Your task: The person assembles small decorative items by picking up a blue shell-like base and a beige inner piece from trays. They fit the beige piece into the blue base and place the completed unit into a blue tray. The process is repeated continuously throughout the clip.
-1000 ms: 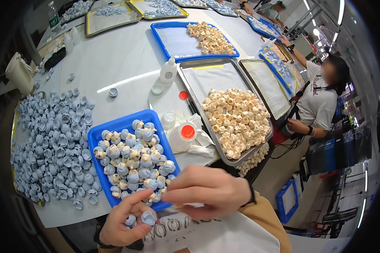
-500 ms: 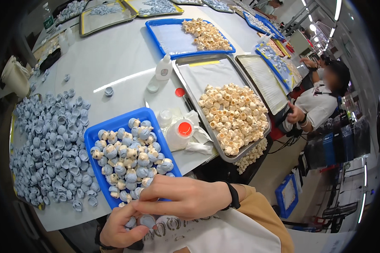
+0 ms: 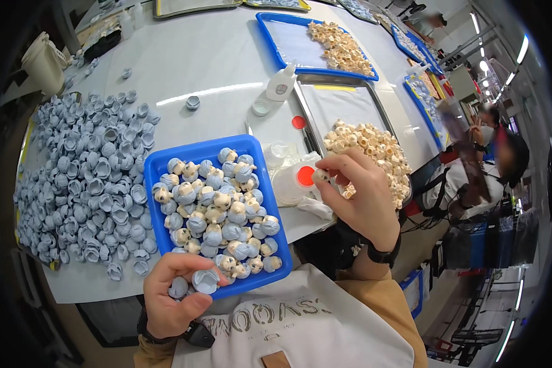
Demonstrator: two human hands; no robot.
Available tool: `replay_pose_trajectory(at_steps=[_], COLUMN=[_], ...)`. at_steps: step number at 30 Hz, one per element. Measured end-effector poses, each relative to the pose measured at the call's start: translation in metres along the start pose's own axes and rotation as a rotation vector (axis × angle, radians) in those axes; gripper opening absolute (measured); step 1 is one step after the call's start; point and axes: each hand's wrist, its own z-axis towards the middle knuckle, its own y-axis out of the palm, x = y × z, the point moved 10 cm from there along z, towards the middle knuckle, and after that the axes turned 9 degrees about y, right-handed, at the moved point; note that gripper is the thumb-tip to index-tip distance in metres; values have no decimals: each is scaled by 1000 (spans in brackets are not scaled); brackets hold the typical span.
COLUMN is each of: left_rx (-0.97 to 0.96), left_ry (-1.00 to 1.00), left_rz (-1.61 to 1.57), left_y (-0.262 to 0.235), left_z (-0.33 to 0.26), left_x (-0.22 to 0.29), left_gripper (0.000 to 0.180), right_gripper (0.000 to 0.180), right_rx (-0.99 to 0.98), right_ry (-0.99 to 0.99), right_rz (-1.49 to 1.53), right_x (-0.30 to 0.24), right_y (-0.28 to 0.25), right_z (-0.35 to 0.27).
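Head camera: from my seat far away, I see the left hand (image 3: 173, 295) low down, curled like a little nest. Its fingers bend around two blue shells and its thumb closes the front, so only a small gap is left. One blue shell (image 3: 206, 281) sits by the thumb, hollow side up. I think it is turned that way so the hole is easy to reach. The other blue shell (image 3: 178, 287) is tucked nearer the palm, maybe so it won't fall.

The right hand (image 3: 366, 196) is up and to the right, well apart from the left hand. Its thumb and pointing finger pinch closed on one small cream piece (image 3: 322, 176) with dark marks. I guess only the tips hold it because it is so tiny.

Just left of that pinch is a white tub (image 3: 288, 186) with a round red top. I can't tell if the fingers touch it. Behind the right hand, a cream heap (image 3: 377, 147) lies in a metal tray (image 3: 343, 104), likely close by so that hand can reach it.

Just past the left hand is a blue tray (image 3: 273, 195) with many blue-and-cream balls (image 3: 215, 213). Its raised sides probably stop them rolling off. Left of the left hand lies a big blue heap (image 3: 98, 184) of more shells, handy for that side.
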Motion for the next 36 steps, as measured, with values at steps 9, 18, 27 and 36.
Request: replay_pose_trajectory(at_steps=[9,18,27,36], left_rx=[-26,42,108,149], left_ry=[-12,38,-36,42], left_rz=[90,161,151,180], left_y=[-2,-11,-4,-2], left_z=[-1,-3,4,8], left_x=[1,0,1,6], left_gripper=[39,40,45,43], right_gripper=[17,16,17,18], right_rx=[4,42,143,162], right_ry=[-58,-106,-114,-52], right_rz=[5,31,19,146], right_x=[0,-2,2,10], right_y=[11,11,-1,0], right_z=[2,-4,-12,-15])
